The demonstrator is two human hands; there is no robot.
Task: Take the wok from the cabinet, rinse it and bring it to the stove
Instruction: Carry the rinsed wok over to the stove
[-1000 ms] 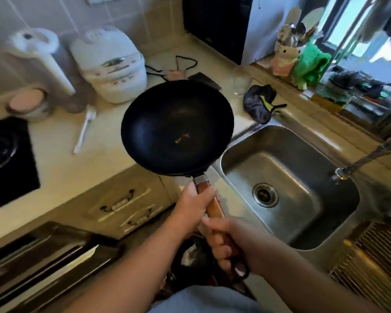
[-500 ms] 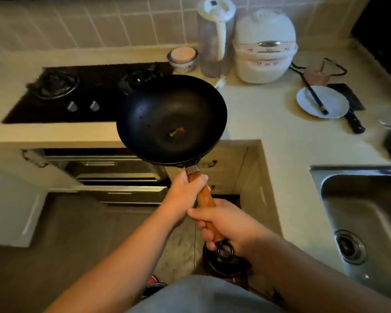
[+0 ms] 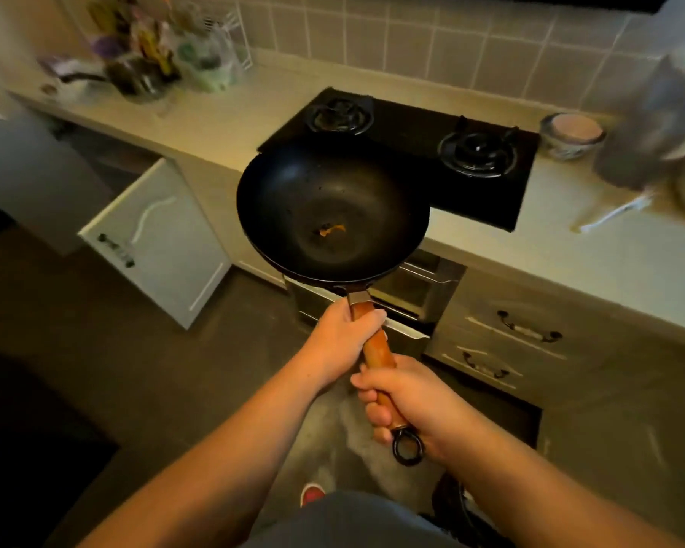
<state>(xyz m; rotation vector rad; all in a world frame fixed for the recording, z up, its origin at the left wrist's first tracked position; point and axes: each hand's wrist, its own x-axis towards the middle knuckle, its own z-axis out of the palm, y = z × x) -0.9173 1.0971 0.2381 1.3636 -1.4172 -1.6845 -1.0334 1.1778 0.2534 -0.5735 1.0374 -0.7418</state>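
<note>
A black wok (image 3: 333, 211) with a small orange speck in its bottom hangs in the air in front of the black gas stove (image 3: 412, 152), overlapping the stove's front left corner. Its wooden handle (image 3: 378, 352) points toward me. My left hand (image 3: 343, 334) grips the handle close to the pan. My right hand (image 3: 408, 401) grips the handle's end, just above the black hanging ring. Two burners show on the stove, both bare.
An open white cabinet door (image 3: 155, 239) juts out at the left, below the counter (image 3: 214, 124). Jars and bottles crowd the counter's far left. A small bowl (image 3: 574, 134) and a blurred jug (image 3: 649, 124) stand right of the stove. Drawers (image 3: 522, 334) sit at the lower right.
I have turned left from the sink to the stove with the wok held in both hands. The stove now lies straight ahead, and the sink is out of view.
</note>
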